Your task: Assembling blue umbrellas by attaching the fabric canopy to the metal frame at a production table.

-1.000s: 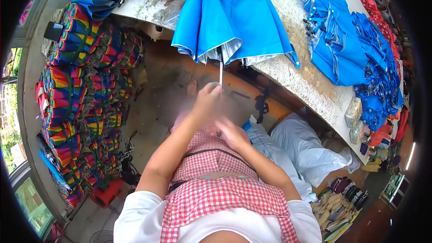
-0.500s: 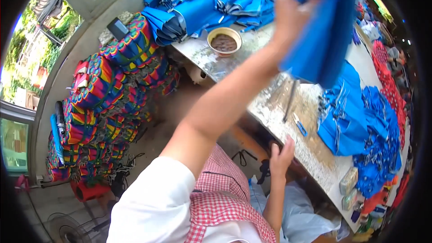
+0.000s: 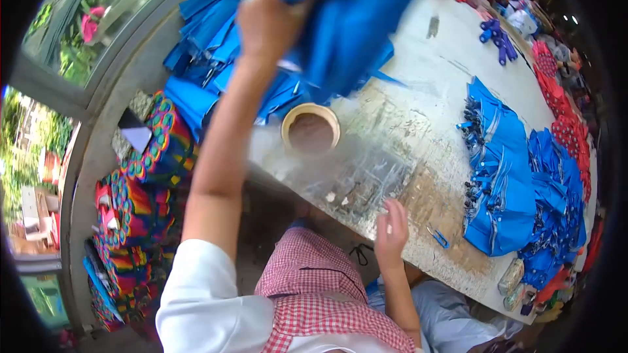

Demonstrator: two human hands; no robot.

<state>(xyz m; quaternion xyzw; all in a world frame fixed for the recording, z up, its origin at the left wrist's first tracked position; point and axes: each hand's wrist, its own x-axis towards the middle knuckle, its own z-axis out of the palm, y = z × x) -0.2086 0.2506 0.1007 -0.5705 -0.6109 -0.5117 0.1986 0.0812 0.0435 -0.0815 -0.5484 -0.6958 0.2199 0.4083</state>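
Raised over the far side of the table, my left hand is closed on a blue umbrella, whose loose cloth hangs down beside the wrist; motion blurs it. Behind and below it lies a heap of similar blue umbrellas. Close to the heap stands a round tan bowl with brownish contents. My right hand hovers at the table's near edge, fingers loosely apart and holding nothing. To its right, a small pair of blue-handled snips lies on the worn tabletop.
More blue umbrellas lie in piles on the right, with purple handles beyond. Rainbow-coloured bundles are stacked at the left under the window. Red dotted cloth lines the far right. Small wrapped blocks sit near the table's right corner.
My left hand has swung leftward with the blue umbrella, from above the table's middle to the heap. My right hand has risen slightly to the table edge. The view has turned left.
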